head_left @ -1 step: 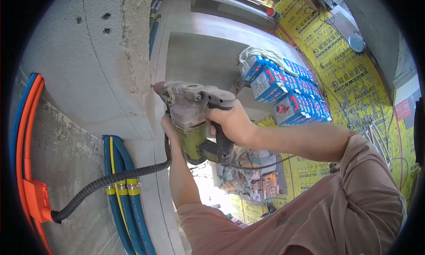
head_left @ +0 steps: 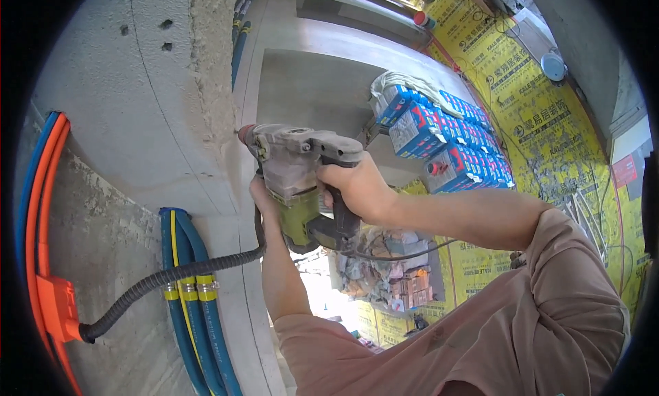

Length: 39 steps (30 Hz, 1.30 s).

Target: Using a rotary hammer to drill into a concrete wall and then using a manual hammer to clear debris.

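A dusty green and grey rotary hammer (head_left: pixel 296 183) is held up in front of me, its red-ringed nose pointing left. The nose end is right at the rough edge of a concrete beam (head_left: pixel 171 107); whether the bit is inside the concrete cannot be made out. My right hand (head_left: pixel 358 188) is wrapped round the rear handle, fingers closed. On the tool's left side my left hand (head_left: pixel 262 195) grips it near the front, most of its fingers hidden behind the body. A power cord (head_left: pixel 405 258) trails off the handle to the right.
Black corrugated conduit (head_left: pixel 171 276) runs from an orange junction box (head_left: pixel 58 310) to behind my left forearm. Blue pipes (head_left: pixel 195 313) with yellow bands and orange conduits (head_left: pixel 34 210) line the left. Blue boxes (head_left: pixel 446 138) are stacked right, by yellow floor sheeting (head_left: pixel 542 121). A white bucket (head_left: pixel 552 66) stands farther off.
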{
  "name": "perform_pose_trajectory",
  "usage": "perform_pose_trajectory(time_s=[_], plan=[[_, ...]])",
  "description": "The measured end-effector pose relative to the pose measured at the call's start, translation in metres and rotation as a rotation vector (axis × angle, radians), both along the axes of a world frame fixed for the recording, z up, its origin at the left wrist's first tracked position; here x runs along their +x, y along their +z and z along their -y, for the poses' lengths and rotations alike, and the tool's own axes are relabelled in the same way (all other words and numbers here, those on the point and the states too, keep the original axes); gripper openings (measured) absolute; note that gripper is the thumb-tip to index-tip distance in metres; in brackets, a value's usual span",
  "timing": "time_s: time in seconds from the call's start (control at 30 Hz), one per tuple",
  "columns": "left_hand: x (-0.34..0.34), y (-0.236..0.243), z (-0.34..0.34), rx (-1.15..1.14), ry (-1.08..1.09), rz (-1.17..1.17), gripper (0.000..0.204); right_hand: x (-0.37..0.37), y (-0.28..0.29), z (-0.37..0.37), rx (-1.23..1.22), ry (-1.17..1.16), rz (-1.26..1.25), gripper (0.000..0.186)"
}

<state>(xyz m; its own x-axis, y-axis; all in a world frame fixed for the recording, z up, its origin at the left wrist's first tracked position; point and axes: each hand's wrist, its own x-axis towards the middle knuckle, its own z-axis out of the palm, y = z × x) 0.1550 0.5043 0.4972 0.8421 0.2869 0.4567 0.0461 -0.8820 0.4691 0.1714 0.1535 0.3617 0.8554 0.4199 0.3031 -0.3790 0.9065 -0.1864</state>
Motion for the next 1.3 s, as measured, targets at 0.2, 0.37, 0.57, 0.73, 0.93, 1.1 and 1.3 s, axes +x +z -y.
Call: perform_pose_trajectory(time_s=[0.2,0.37,0.57,0.73,0.93,1.1,1.3], plan=[[0.007,0.000,0.032,0.298,-0.016,-0.047,0.022,0.000,-0.004,0.017,-0.040,0.033,-0.048,0.016],[0.000,0.012,0.011,0.063,0.001,0.039,0.021,-0.035,0.003,0.039,0.008,-0.026,0.011,0.020],[0.033,-0.028,0.062,-0.520,-0.154,-0.003,0.019,0.001,-0.009,0.013,-0.081,-0.051,0.058,0.020],[0.024,-0.004,0.005,-0.055,-0.140,-0.110,0.017,-0.004,0.009,0.029,-0.039,-0.037,0.064,0.016],[0.014,-0.015,0.005,-0.003,-0.120,-0.049,0.015,-0.025,0.000,0.034,-0.045,-0.049,0.047,0.016],[0.019,-0.015,-0.003,0.036,-0.079,0.006,0.013,-0.004,0.002,0.019,0.012,-0.100,0.066,0.018],[0.045,-0.011,0.004,0.659,0.016,-0.083,0.016,0.039,0.004,0.013,-0.040,0.131,-0.078,0.009]])
